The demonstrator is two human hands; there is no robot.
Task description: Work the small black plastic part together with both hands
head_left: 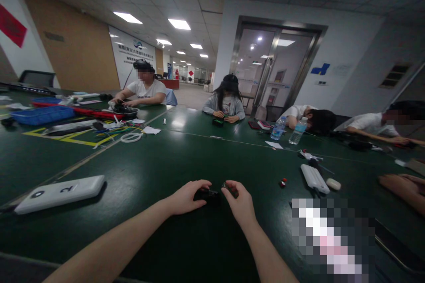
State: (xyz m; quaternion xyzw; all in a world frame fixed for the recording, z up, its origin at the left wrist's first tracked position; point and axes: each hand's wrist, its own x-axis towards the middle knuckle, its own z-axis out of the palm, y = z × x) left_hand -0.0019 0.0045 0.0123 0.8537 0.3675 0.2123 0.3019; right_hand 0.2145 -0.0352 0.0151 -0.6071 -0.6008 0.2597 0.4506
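Observation:
My left hand (186,197) and my right hand (241,201) are close together over the dark green workbench (159,163). Between them is a small black object (208,195). My left fingers curl over its left end, and my right fingertips pinch a dark piece (229,189) at its right end. Its exact shape is hidden by my fingers. A white power bank marked 2 (59,194) lies to my left. To my right are a white rectangular device (314,178) and a small red-and-black part (283,182).
Another person's hand (403,190) rests at the right edge, and a pixelated patch (328,239) covers the lower right. Several people sit along the bench. A blue tray (42,115), cables and water bottles (299,130) stand farther away.

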